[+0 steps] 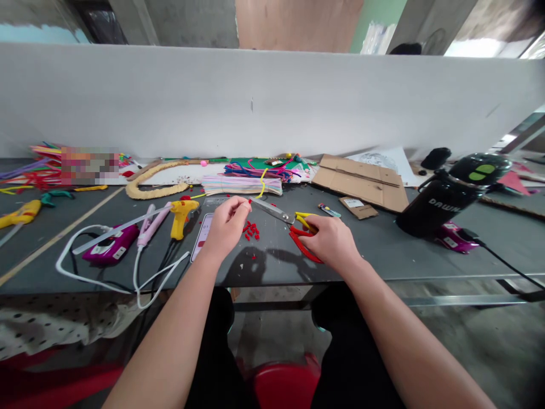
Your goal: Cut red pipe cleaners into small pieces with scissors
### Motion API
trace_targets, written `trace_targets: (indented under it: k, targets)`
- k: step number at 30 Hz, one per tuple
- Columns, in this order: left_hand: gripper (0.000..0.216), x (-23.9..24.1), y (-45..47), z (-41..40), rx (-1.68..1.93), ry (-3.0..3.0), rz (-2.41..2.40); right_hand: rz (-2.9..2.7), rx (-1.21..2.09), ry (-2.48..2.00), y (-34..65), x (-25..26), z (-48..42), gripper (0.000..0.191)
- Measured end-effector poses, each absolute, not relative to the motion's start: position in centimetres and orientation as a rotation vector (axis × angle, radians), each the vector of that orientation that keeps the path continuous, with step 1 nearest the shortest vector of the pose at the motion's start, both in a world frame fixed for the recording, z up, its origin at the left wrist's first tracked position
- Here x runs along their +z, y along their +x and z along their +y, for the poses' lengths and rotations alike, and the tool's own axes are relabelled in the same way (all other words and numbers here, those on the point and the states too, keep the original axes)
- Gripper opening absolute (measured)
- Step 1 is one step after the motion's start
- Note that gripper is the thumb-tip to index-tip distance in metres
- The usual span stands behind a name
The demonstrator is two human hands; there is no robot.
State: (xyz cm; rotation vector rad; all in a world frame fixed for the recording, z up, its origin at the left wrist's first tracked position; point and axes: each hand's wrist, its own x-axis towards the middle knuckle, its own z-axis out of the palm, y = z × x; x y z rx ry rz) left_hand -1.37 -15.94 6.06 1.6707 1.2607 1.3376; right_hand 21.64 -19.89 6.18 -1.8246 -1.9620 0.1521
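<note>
My right hand (330,241) grips the red and yellow handles of a pair of scissors (276,212), whose blades point left toward my left hand. My left hand (225,227) hovers above the dark table (383,255) with fingers pinched together; whether a small piece sits between them I cannot tell. Just under the blades lies a little heap of red cut bits (251,230). A phone (202,236) lies flat beside my left wrist.
A yellow glue gun (182,216), pink tools (111,245) and white cables (140,272) lie at left. Bundles of pipe cleaners (242,184) and cardboard sheets (361,182) sit at the back. A black bottle (451,196) lies tilted at right over a magenta device (453,236).
</note>
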Motion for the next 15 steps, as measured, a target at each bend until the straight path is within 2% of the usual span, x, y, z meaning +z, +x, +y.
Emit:
trace_targets:
  k: [4,10,15]
  targets:
    - [0.017,6.07,-1.40,-15.96,1.342,1.649,1.253,-1.960,0.168,-1.812,21.62,6.14,-19.85,0.035]
    - [0.014,6.06,-1.54,-15.79,1.342,1.586,1.195,-2.036,0.366,-1.724,21.77,6.03,-19.69,0.042]
    - [0.015,6.26,-1.54,-15.84,1.344,1.549,1.151,-2.038,0.309,-1.726,21.60,6.14,-19.83,0.043]
